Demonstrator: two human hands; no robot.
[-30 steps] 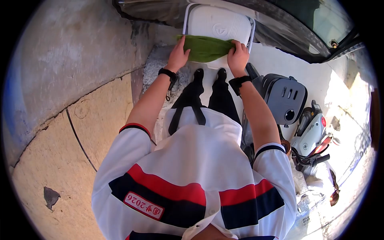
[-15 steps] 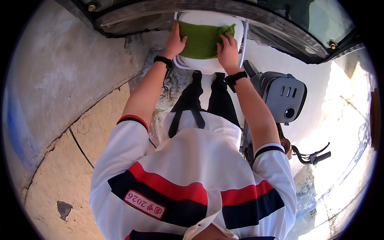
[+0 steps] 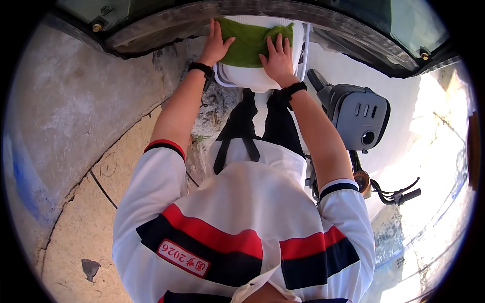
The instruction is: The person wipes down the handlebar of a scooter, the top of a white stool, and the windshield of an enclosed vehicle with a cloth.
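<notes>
A green cloth lies across a white seat with a white tubular frame, at the top middle of the head view. The cloth's right end is bunched and folded over. My left hand rests at the cloth's left edge, fingers stretched out and thumb apart on the fabric. On the bunched right end, my right hand presses down with its fingers spread. Both wrists wear black bands.
A dark-framed glass panel spans the top, close beyond my hands. To the right stand a grey scooter-like body and a black handlebar. A concrete wall or slab is at left.
My right hand has gone from curled fingers at the cloth's right end to lying flatter with fingers spread. The bunched end sits a little further left, and the view has shifted slightly.
</notes>
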